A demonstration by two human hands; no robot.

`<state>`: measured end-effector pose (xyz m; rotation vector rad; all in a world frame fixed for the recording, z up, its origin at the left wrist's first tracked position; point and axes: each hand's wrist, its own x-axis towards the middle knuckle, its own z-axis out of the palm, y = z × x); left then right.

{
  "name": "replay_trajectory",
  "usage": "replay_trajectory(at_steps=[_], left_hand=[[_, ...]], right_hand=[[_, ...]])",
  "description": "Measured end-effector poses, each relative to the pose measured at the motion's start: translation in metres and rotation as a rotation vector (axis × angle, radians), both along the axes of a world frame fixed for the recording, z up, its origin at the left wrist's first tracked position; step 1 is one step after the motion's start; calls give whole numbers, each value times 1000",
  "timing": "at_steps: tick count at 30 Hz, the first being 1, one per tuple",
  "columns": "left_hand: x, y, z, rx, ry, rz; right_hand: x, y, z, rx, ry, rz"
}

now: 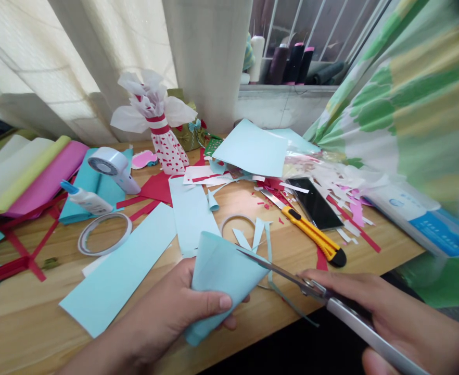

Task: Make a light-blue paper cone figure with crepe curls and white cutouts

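In left hand (163, 317), perhaps paper cone (224, 281)

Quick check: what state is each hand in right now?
Left hand: closed, holding a blue paper cone.
Right hand: closed, holding scissors.

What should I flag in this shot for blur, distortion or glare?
In the head view, wide-angle stretching bends the frame's edges; the patterned curtain at right looks smeared and soft, the scissors look stretched, and the paper cone and table look fairly sharp. Daylight brightens the pale curtain without harsh glare.
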<state>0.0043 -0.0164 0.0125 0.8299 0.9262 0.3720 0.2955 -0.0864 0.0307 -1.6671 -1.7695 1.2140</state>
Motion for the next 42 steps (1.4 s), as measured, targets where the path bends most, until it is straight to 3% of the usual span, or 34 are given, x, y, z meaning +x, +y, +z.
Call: replay_trajectory(at_steps=[4,7,12,19,24,42], left_hand=[[-2,0,0,0,15,-20],[-4,-1,0,-7,21,-25],[-2,-2,-2,-49,-39,3],[-3,-2,-4,-86,-135,-20],[-2,-4,-4,-113,-187,-68],[-1,-6,-13,-103,-281,-157]], right_hand=[[-1,3,4,-256,165,105],[-3,5,9,-315,192,103],[0,4,5,-233,125,111],[20,-6,-12,38,-12,197],[31,-7,-20,5,-48,315],[6,5,-20,55,-92,348]])
